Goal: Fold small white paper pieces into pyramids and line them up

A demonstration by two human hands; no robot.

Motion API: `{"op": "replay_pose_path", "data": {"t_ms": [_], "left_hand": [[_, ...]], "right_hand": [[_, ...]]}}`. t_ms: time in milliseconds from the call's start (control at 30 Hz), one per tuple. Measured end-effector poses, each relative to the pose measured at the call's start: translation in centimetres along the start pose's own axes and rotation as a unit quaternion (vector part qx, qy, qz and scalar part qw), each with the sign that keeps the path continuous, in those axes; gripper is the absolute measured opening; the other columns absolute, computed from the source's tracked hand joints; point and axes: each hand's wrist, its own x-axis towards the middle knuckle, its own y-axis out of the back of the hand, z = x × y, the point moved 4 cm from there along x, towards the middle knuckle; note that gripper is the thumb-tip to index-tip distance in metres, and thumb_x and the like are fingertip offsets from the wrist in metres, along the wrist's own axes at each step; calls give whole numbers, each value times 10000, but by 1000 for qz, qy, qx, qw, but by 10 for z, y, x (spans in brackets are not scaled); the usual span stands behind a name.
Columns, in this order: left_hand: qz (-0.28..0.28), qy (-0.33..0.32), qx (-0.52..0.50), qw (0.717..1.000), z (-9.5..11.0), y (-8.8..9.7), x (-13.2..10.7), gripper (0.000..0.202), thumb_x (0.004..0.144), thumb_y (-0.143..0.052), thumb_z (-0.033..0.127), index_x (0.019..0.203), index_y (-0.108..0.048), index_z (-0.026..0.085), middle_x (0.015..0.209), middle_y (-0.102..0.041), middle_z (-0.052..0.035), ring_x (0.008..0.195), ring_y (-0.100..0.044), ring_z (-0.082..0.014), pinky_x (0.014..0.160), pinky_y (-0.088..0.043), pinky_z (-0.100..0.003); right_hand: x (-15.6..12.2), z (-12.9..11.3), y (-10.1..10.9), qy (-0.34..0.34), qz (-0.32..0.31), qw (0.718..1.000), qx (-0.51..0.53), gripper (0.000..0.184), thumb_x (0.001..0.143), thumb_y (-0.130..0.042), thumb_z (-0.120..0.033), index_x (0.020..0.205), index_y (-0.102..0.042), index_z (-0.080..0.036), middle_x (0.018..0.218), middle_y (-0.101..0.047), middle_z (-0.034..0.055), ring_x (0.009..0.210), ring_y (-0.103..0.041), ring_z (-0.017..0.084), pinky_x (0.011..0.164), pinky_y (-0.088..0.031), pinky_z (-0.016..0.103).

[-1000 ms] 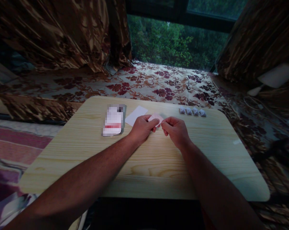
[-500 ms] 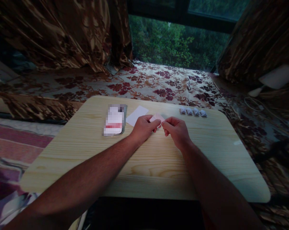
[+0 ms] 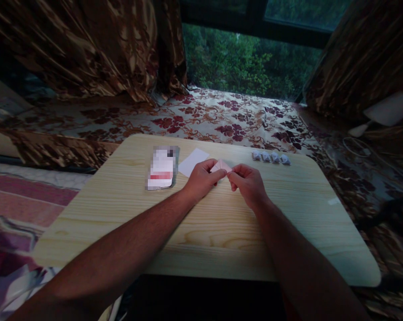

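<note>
A small pink folded paper [image 3: 220, 166] is pinched between both hands above the far middle of the light wooden table [image 3: 204, 223]. My left hand [image 3: 201, 178] grips its left side with curled fingers. My right hand [image 3: 248, 183] pinches its right corner. Just left of the hands lies a flat white paper sheet [image 3: 193, 161]. Several small folded paper pieces [image 3: 271, 157] sit in a row at the far right of the table.
A blurred packet [image 3: 161, 168] lies on the table to the far left. A floral cloth [image 3: 221, 116] covers the ledge beyond the table, with brown curtains [image 3: 87, 44] on both sides of a window. Striped bedding [image 3: 24, 200] lies at left.
Both hands stayed together on the pink paper, working it slightly; the paper now shows more of a pointed fold. The view shifted a little.
</note>
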Motion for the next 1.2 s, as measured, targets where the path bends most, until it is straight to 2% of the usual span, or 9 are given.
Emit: {"op": "replay_pose_path", "data": {"t_ms": [267,467,633,900,1200], "left_hand": [[2,7,65,998,4,2,-1,209,722,-689,355,761,-671,150,588,-542,34,545,-427,-102,526,-300,-233],[-2,-9,81,997,0,3,1,258,733,-680,379,818,-708,137,697,-619,5,634,-503,-126,573,-347,-237],[-8,-19,84,996,-2,2,1,260,764,-658,382,829,-699,133,708,-618,5,635,-504,-120,571,-350,-234],[-8,-17,54,998,1,1,0,226,740,-680,364,808,-665,150,629,-555,35,572,-442,-103,549,-334,-231],[-18,-5,48,999,0,1,0,232,735,-689,355,826,-671,143,682,-583,20,618,-470,-111,561,-339,-229]], "right_hand": [[-2,-5,1,29,4,998,-63,112,728,-646,-265,661,-616,-181,483,-539,-52,433,-467,98,441,-342,226],[-1,-3,2,51,15,994,-94,134,741,-640,-289,660,-621,-185,489,-542,-49,447,-457,102,451,-320,233],[-1,-4,1,50,26,994,-93,153,744,-645,-298,645,-621,-184,480,-523,-52,440,-428,97,446,-298,237],[-4,-9,1,25,38,997,-62,153,724,-644,-287,618,-608,-183,466,-509,-57,424,-411,90,430,-278,237],[-2,-8,1,11,39,998,-55,147,718,-651,-287,628,-610,-179,453,-511,-60,398,-395,80,402,-260,225]]}}
